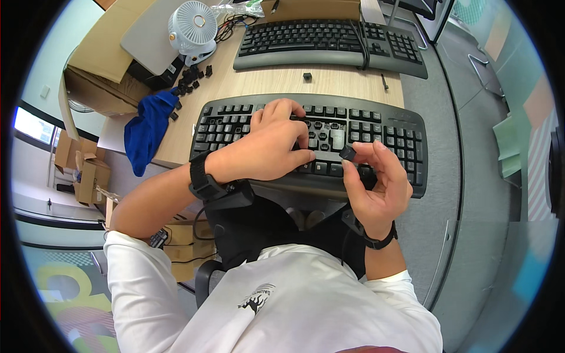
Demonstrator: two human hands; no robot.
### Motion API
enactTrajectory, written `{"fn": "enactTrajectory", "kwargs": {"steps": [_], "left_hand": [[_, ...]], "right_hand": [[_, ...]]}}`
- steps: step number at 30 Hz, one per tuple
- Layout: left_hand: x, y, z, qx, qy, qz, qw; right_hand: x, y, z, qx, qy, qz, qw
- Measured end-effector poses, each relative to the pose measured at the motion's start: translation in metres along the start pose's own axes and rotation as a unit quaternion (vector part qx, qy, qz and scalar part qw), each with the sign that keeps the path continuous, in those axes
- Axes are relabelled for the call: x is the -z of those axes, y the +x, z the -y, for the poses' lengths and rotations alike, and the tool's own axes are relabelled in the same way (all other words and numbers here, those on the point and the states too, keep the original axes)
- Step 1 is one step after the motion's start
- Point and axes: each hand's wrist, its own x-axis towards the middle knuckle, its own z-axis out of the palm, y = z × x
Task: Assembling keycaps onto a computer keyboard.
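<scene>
A black keyboard (406, 115) lies at the table's front edge, with several keycaps gone in its middle and right of it, baring the key sockets. My left hand (265, 147) rests on its left-middle part, fingers spread and bent over the keys, thumb stretched toward the lower rows; it covers the keys beneath. Between thumb and forefinger my right hand (382, 191) pinches a black keycap (347, 153), held just over the keyboard's front right-middle part. A pale patch (338, 139) shows among the bare sockets. Each wrist wears a black strap.
Behind lies a second black keyboard (318, 44), its cable bunched across it. One loose keycap (307, 77) and a thin dark tool (385, 82) sit between the keyboards. At left are several loose keycaps (189, 76), a blue cloth (147, 130), a white fan (193, 26) and a cardboard box (100, 91).
</scene>
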Motion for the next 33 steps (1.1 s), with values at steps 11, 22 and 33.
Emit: {"fn": "enactTrajectory", "kwargs": {"steps": [11,22,33], "left_hand": [[-0.015,-0.017,0.011,-0.016,-0.037,-0.066,0.997],[-0.009,-0.044,0.027,-0.033,-0.023,-0.08,0.996],[0.004,-0.058,0.046,-0.034,0.001,-0.083,0.996]], "right_hand": [[-0.002,-0.001,0.003,-0.037,-0.009,-0.004,0.999],[-0.003,-0.003,0.002,-0.032,-0.033,0.002,0.999],[-0.005,-0.003,0.002,-0.03,-0.045,-0.001,0.999]]}}
